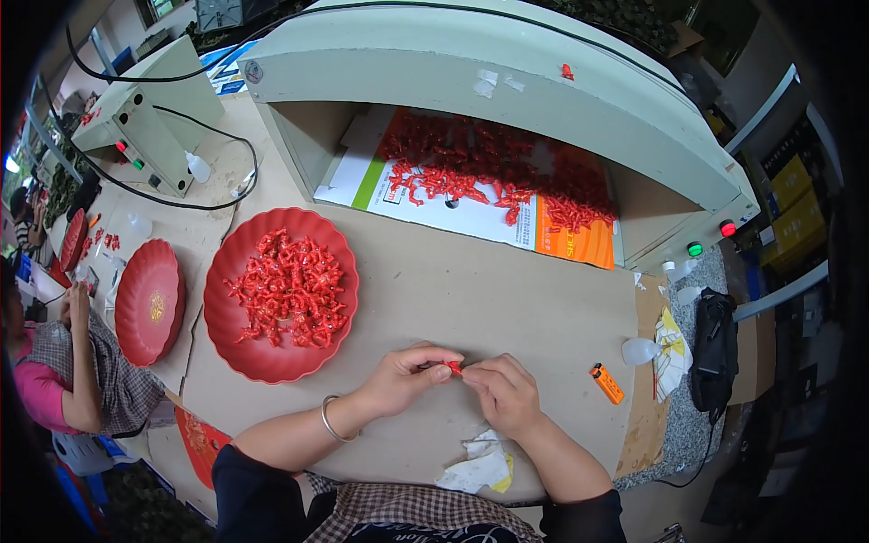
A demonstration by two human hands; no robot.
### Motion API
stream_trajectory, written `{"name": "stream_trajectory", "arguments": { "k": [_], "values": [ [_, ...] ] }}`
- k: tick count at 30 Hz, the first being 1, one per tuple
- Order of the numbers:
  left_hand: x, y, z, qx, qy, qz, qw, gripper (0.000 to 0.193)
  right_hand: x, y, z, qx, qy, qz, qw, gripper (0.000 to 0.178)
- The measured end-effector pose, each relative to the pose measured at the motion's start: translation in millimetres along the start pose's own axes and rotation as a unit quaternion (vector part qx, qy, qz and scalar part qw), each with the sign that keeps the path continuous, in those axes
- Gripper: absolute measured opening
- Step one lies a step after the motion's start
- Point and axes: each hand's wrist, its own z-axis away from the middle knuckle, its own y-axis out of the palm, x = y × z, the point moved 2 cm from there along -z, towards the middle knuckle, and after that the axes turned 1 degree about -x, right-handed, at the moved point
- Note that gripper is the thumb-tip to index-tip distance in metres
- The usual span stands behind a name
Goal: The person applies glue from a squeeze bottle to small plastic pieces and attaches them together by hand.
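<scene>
Over the near middle of the table, my left hand pinches a small, glossy red figure-like piece between thumb and fingers. From the other side, my right hand has its fingers closed at that piece's right end. Its exact shape is mostly covered by my fingertips. Left of my hands, a large scalloped red plate carries a heap of similar red pieces. Just below my right hand lies a crumpled white and yellow cloth or paper.
A pale cabinet with an open front spans the back, many red pieces inside on printed cardboard. At right are an orange lighter, a translucent bottle and a black bag. Another person sits left, near a second red plate.
</scene>
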Motion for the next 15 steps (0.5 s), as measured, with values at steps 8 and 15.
{"name": "stream_trajectory", "arguments": {
  "k": [8,15],
  "values": [
    [-0.6,0.4,-1.4,-0.017,-0.039,0.023,0.999,0.023,-2.8,0.5,-0.8,0.019,0.080,-0.033,0.996,0.012],
    [-0.6,1.6,-2.2,-0.018,-0.034,0.009,0.999,0.024,-5.1,-0.3,-0.7,0.028,0.113,-0.053,0.992,0.010]
  ]
}}
